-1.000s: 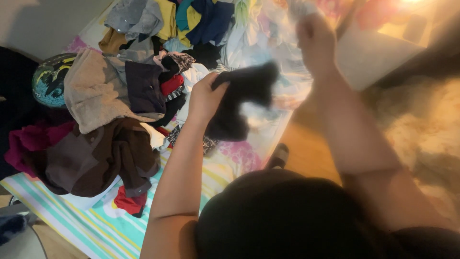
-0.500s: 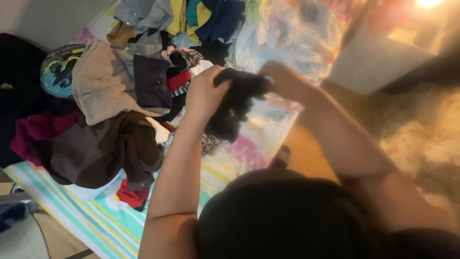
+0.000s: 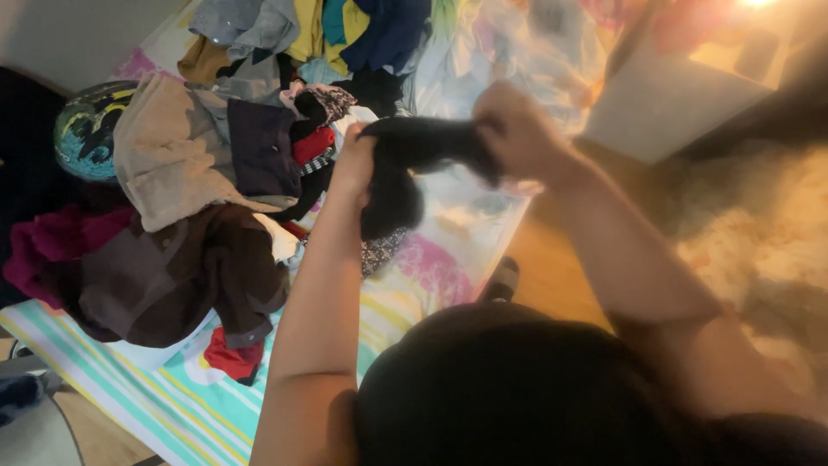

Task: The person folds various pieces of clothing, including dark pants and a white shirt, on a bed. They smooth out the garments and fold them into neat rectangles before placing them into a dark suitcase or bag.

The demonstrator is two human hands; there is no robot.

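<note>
Nearest the camera, the person's dark hair [image 3: 552, 388] fills the lower frame, with both bare forearms rising from it. Below left lies a striped sheet [image 3: 121, 388] in teal, yellow and white.

The left hand [image 3: 355, 164] is closed around one end of a black garment [image 3: 405, 168]; the fingers are wrapped into the cloth and not separately visible. The right hand [image 3: 509, 129] is clenched into a fist on the other end of the same garment, at a slightly higher level. The garment stretches between the two hands, raised clear of the bed, with a bunched portion hanging below the left hand. Its type cannot be determined.

Beneath and left of the hands sits a heap of clothing: a dark brown garment [image 3: 172, 276] at the near edge, a small red item [image 3: 231, 355] below it, a magenta piece [image 3: 47, 242] at far left, and a beige garment [image 3: 168, 155] above. A round cushion [image 3: 86, 125] with a dark patterned face lies beside the beige garment.

Further off, a floral cover [image 3: 483, 224] shows under the hands. At the top are grey, yellow and navy clothes [image 3: 345, 30]. At right, a wooden floor [image 3: 552, 267] meets a pale shaggy rug [image 3: 759, 224]; a white box-shaped unit [image 3: 664, 103] stands beyond.
</note>
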